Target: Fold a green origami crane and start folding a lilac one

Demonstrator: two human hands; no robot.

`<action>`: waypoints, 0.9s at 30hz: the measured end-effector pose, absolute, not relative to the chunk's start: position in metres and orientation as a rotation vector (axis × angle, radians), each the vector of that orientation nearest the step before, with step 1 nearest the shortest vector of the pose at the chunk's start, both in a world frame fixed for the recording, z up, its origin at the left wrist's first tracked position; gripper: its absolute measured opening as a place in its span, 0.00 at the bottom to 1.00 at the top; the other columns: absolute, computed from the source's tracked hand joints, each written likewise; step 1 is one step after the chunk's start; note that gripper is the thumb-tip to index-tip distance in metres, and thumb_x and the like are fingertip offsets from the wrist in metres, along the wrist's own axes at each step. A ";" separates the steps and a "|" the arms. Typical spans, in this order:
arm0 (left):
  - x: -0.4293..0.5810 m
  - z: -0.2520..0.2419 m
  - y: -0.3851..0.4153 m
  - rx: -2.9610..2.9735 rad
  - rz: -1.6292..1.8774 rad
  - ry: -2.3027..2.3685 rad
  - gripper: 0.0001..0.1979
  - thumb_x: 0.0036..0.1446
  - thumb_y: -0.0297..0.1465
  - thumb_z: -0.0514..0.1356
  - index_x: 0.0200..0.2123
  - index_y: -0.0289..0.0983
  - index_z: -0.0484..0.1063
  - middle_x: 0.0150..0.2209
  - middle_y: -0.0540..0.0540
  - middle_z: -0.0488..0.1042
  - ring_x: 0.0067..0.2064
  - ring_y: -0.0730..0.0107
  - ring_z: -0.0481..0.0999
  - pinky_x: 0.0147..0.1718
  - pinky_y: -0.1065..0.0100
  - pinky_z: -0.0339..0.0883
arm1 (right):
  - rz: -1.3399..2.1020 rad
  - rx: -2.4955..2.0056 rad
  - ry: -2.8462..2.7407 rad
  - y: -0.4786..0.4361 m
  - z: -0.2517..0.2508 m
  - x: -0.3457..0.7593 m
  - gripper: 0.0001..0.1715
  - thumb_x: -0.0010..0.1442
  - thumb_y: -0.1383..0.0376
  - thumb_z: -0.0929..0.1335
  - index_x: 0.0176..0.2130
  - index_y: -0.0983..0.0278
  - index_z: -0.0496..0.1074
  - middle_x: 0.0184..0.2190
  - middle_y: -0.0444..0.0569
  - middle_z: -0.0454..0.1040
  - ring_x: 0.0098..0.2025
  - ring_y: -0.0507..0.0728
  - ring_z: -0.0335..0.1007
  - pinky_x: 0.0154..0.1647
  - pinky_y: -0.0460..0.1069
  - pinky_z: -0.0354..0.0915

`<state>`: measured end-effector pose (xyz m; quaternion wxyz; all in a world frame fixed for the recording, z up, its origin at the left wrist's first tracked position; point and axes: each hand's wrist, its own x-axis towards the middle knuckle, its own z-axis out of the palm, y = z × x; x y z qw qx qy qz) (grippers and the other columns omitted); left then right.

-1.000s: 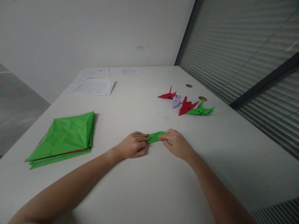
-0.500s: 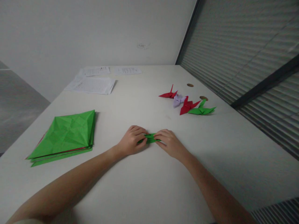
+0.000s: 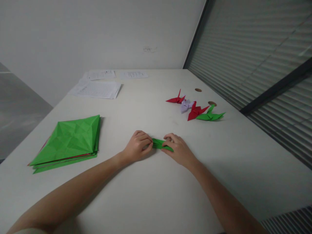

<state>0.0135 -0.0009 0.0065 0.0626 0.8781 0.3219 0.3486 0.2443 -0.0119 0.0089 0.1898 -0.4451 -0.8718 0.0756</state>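
Observation:
A narrow piece of folded green paper (image 3: 158, 144) lies low over the white table, between my two hands. My left hand (image 3: 138, 146) pinches its left end, with thumb and fingertips pressed together. At the right end, my right hand (image 3: 177, 149) grips the paper between thumb and fingers, with the index finger bent above it. The fingers cover both ends, so the full outline is hidden. To the left lies a stack of creased green paper sheets (image 3: 75, 136), with red edges showing between the layers.
On the white table (image 3: 146, 195), a red paper crane (image 3: 175, 99), a lilac one (image 3: 186, 106), another red one (image 3: 195, 111) and a green one (image 3: 211, 115) stand at right. Printed sheets (image 3: 97, 89) lie far left. Window blinds (image 3: 255, 48) border the right side.
My right hand has shifted its grip slightly rightward, and its index finger is now lifted and bent. More of the green paper shows. My left hand has stayed nearly in place.

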 end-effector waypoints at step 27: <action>0.041 0.007 -0.030 1.642 1.165 0.977 0.09 0.62 0.36 0.59 0.36 0.37 0.65 0.39 0.44 0.71 0.42 0.67 0.72 0.43 0.64 0.67 | 0.956 -1.085 -1.540 -0.014 0.015 0.232 0.10 0.58 0.58 0.70 0.32 0.62 0.69 0.34 0.47 0.73 0.34 0.54 0.71 0.36 0.49 0.68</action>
